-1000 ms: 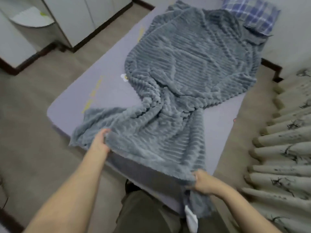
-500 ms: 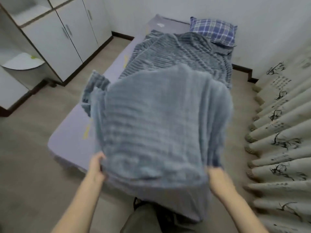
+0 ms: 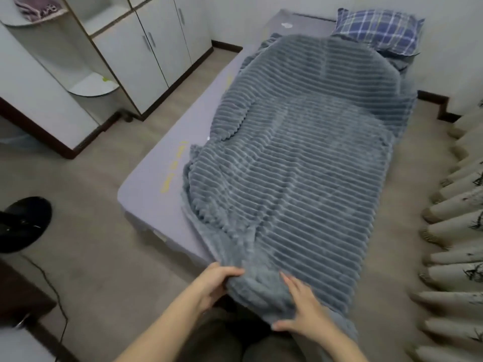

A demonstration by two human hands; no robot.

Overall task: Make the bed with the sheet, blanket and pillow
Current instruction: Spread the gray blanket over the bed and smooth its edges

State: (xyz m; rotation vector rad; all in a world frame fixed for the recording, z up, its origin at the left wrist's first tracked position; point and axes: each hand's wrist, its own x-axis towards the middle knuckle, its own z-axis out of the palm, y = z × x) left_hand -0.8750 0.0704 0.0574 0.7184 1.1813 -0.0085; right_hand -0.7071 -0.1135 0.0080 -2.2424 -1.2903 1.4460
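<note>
- I see the grey ribbed blanket (image 3: 295, 173) lying lengthwise down the bed (image 3: 138, 218), from just below the pillow to the foot edge nearest me.
- Its far half humps up in a rounded swell, while the near half narrows and bunches towards my hands.
- The blanket sits towards the right side of the bed; its right edge hangs over that side, and its near end drapes over the foot of the bed against my dark trousers (image 3: 230, 340).
- My left hand (image 3: 215, 282) grips the near left corner of the blanket, fingers curled under the fabric and thumb on top.
- My right hand (image 3: 304, 308) lies flat on the blanket near its bottom hem, fingers straight and spread, thumb stretched out sideways along the edge; it is pressing, not clutching.
- The two hands are close together at the foot of the bed.
- The lilac sheet (image 3: 156, 176) covers the mattress and shows bare along the left side, with a row of yellow marks on it just beside the blanket's edge.
- The blue plaid pillow (image 3: 379, 30) sits at the head of the bed in the far right corner, against the wall, its lower edge touching the blanket.
- White wardrobe doors (image 3: 156, 53) stand across the floor to the left, and a pleated pale curtain (image 3: 454, 231) hangs along the right.
- A round black object (image 3: 24, 220) rests on the floor at far left; I cannot tell what it is.
</note>
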